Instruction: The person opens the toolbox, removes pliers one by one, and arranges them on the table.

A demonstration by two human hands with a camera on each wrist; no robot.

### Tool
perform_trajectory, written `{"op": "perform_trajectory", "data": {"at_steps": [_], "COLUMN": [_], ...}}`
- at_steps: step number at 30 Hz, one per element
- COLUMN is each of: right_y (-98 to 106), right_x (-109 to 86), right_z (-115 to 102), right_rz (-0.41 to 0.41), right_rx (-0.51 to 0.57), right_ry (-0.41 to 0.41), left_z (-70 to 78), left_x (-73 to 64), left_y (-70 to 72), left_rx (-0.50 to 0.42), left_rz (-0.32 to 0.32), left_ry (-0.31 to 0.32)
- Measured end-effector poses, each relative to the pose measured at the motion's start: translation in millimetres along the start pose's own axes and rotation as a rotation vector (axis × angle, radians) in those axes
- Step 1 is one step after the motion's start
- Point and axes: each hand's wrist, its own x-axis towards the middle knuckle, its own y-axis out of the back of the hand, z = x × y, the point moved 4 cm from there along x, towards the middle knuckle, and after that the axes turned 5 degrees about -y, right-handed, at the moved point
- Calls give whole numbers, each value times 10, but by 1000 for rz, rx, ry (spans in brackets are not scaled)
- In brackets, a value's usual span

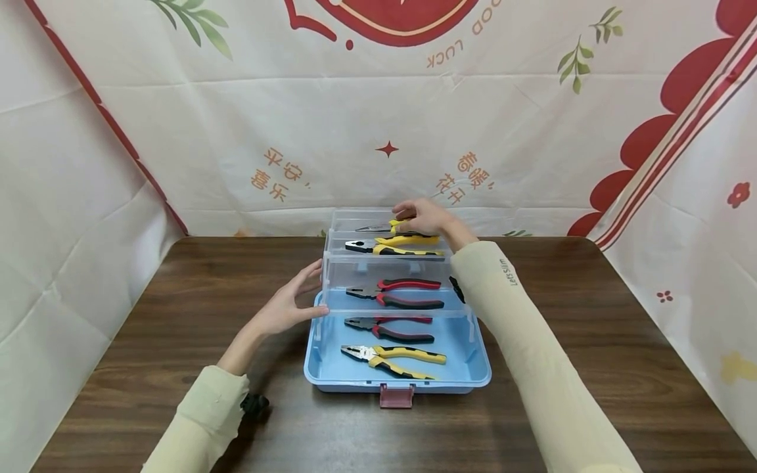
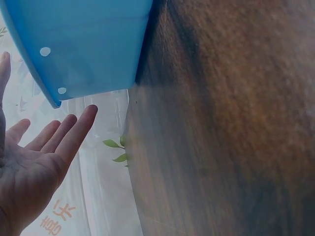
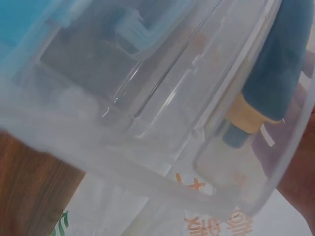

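Observation:
A blue toolbox [image 1: 397,387] stands unfolded, with clear stepped trays [image 1: 343,266] rising behind its base. My right hand [image 1: 426,218] is at the rearmost tray, its fingers and thumb round the yellow handles of slim-nosed pliers [image 1: 372,228]; part of the grip is hidden. Through clear plastic, the right wrist view shows a handle end [image 3: 273,64]. At the left side, my left hand [image 1: 290,302] has its fingers spread, thumb right at the clear tray's edge. Yellow-black pliers [image 1: 384,360] and red-black pliers [image 1: 387,328] lie in the base.
More red-black pliers [image 1: 393,294] and yellow-black pliers [image 1: 402,251] lie on the trays between. A pink latch [image 1: 397,396] hangs at the box's front. Brown wooden table [image 1: 568,315] surrounds the box, with a printed white cloth [image 1: 355,131] behind.

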Motion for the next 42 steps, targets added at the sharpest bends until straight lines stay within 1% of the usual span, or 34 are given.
{"op": "perform_trajectory", "data": {"at_steps": [2,9,15,17,23,33,38,42], "right_y": [-4,-31,-35,-32,-24,-28,-22,-14], "right_x": [4,29,57,66,64,91,101,104], "right_z": [-3,-28,-40,-48,-99,-131,-131,-142], "right_rz": [-1,-23,-44,-49,-75,-128,-113,-89], "right_rx": [-9,-96,-116,-116,-61,-14,-7,-34], "right_ry": [-1,-9,-21,-22,-24,-62,-75,-61], "left_z": [0,3,6,8,17,14,12,12], "left_x": [2,6,3,2,3,4,1,-4], "left_y": [4,2,-1,-1,4,-1,-2,-1], "left_rx": [6,18,10,6,1,-7,3,14], "left_rz": [1,-4,-5,-6,-2,-4,-4,-3], "left_ry": [2,-1,3,7,8,1,10,29]}}
